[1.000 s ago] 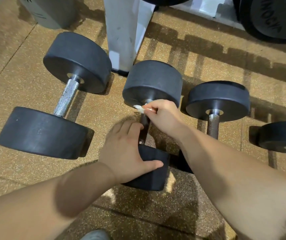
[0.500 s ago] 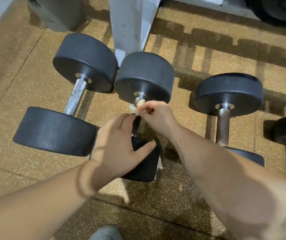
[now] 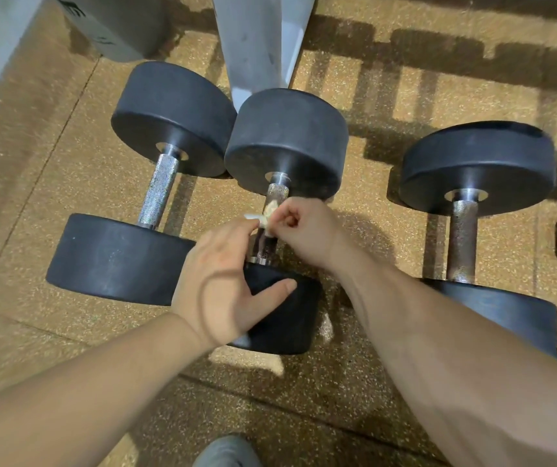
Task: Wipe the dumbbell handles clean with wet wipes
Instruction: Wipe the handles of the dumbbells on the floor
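A grey shoe (image 3: 226, 451) is seen at the bottom edge. The near head of the middle dumbbell (image 3: 287, 318), laid on the floor, is covered by the left hand (image 3: 226, 284), its fingers stretched out. A crumpled wet wipe (image 3: 266, 215) is pinched by the right hand (image 3: 307, 230) against the knurled handle (image 3: 275, 193); it is perhaps touched by the left fingertips too. A white post (image 3: 260, 45) is seen beyond.

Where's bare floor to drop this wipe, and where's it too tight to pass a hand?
Widest bare floor lies between the middle dumbbell and right dumbbell. More lies left of the left dumbbell. Tight: left and middle far heads look to touch, by the white post.
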The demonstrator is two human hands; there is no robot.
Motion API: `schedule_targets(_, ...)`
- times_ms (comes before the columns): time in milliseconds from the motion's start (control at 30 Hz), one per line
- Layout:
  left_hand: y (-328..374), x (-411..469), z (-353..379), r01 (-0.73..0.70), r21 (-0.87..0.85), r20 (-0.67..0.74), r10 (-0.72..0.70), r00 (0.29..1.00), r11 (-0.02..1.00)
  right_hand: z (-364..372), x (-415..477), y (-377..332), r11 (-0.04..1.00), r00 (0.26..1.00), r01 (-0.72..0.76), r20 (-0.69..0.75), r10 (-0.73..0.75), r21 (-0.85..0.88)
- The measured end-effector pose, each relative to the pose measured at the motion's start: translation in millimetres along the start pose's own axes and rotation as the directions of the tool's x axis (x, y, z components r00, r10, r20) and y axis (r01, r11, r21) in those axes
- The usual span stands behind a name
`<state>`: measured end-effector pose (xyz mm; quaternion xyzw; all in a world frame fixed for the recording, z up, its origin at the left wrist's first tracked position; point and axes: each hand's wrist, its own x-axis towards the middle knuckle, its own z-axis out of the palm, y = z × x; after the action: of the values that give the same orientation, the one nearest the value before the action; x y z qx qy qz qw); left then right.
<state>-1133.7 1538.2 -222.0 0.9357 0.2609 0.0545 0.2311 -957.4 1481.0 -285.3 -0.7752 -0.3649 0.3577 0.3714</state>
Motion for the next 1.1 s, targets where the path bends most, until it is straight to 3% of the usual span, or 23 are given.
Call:
schedule_targets(100,-3,0,-2,0.024,-0.021,0.029,-0.024,0.999,0.999,10,-11,11,0.997,0.999,0.022,0.040,-0.025,0.075)
schedule_targets(200,-7,-1,-2,0.062,-0.016,0.054,-0.061,0.997,0.998,11,4,4,0.994,0.993,0.071,-0.100,-0.063,0.079)
schedule_targets(300,-7,0,-2,0.083,-0.008,0.079,-0.082,0.993,0.997,4,21,-8,0.979,0.970,-0.005,-0.236,0.054,0.202)
schedule_targets(433,-9,-1,-3,0.104,-0.019,0.093,-0.102,0.990,0.994,9,4,5,0.989,0.983,-0.058,-0.166,0.081,0.136)
schedule_targets(567,-8,-1,-5,0.123,-0.043,0.098,-0.119,0.988,0.991,22,-19,22,0.926,0.980,-0.173,-0.034,0.196,0.335)
schedule_targets(633,-8,0,-5,0.138,-0.030,0.107,-0.134,0.985,0.990,22,-11,26,0.937,0.979,-0.161,-0.067,0.190,0.310)
schedule_targets(733,-8,0,-6,0.158,-0.028,0.125,-0.153,0.980,0.987,16,5,24,0.888,0.958,-0.157,-0.153,0.244,0.432)
schedule_targets(867,-8,0,-5,0.148,-0.015,0.122,-0.145,0.982,0.989,17,19,11,0.860,0.962,-0.087,-0.182,0.204,0.503)
schedule_targets(1000,-8,0,-6,0.142,-0.019,0.120,-0.138,0.983,0.990,15,14,11,0.912,0.980,-0.071,-0.143,0.140,0.404)
schedule_targets(1100,-7,0,-6,0.121,-0.035,0.106,-0.117,0.987,0.992,18,-2,12,0.963,0.992,-0.125,0.029,0.122,0.239)
